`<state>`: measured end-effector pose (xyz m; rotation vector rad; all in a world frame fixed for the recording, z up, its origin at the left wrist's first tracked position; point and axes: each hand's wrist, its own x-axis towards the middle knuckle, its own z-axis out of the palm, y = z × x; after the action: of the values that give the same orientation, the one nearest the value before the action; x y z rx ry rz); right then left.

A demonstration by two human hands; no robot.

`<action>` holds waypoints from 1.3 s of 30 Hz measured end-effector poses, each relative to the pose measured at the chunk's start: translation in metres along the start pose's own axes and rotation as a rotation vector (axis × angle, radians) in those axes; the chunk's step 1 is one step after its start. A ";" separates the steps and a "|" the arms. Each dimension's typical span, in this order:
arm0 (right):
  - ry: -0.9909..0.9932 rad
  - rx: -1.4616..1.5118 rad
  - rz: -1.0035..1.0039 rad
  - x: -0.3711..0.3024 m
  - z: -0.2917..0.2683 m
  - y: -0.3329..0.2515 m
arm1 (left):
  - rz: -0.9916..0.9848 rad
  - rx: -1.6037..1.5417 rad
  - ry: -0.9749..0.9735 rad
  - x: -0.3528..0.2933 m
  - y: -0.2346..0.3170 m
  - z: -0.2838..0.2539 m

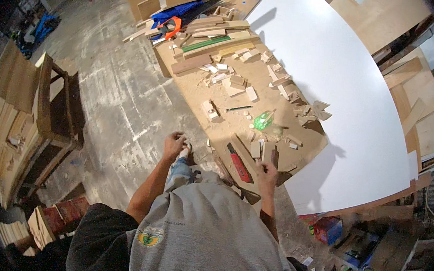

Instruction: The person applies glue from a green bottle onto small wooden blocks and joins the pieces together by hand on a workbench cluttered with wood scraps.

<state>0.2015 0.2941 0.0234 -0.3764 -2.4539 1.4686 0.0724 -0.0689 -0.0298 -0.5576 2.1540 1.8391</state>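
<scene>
My left hand [175, 144] hangs in the air off the left edge of the wooden workbench [185, 89]. Its fingers are half curled and a little apart, with nothing visible in them. At the bench's near end, my right hand [267, 173] is closed on the lower end of a small wooden strip [267, 153]; the fingertips are partly hidden. A red utility knife [239, 167] with a black end lies just left of that hand. Beyond it are a small wooden block [255, 149], a crumpled-looking green plastic piece [263, 120] and a dark pencil [239, 108].
Wood offcuts [234, 85] and longer strips [210, 34] cover much of the bench. An orange-and-black handle [170, 27] lies by blue material [186, 11]. A large white panel [343, 105] adjoins on the right. Stacked boards [11, 102] stand left on the concrete floor [122, 101].
</scene>
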 end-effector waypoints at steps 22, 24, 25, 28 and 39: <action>-0.058 -0.191 0.306 0.105 0.219 -0.086 | 0.872 0.790 -0.784 0.184 0.117 0.033; -0.008 -0.203 0.285 0.107 0.224 -0.086 | 0.892 0.759 -0.786 0.185 0.120 0.034; 0.017 -0.214 0.276 0.107 0.224 -0.085 | 0.858 0.750 -0.807 0.175 0.137 0.035; 0.057 -0.122 0.202 0.109 0.222 -0.096 | 0.769 0.771 -0.842 0.167 0.156 0.035; -0.014 -0.080 0.238 0.106 0.217 -0.087 | 0.964 0.684 -0.921 0.193 0.136 0.029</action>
<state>0.0191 0.1134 0.0105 -0.6981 -2.5568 1.4659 -0.1617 -0.0462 0.0025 1.3757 2.1664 1.0384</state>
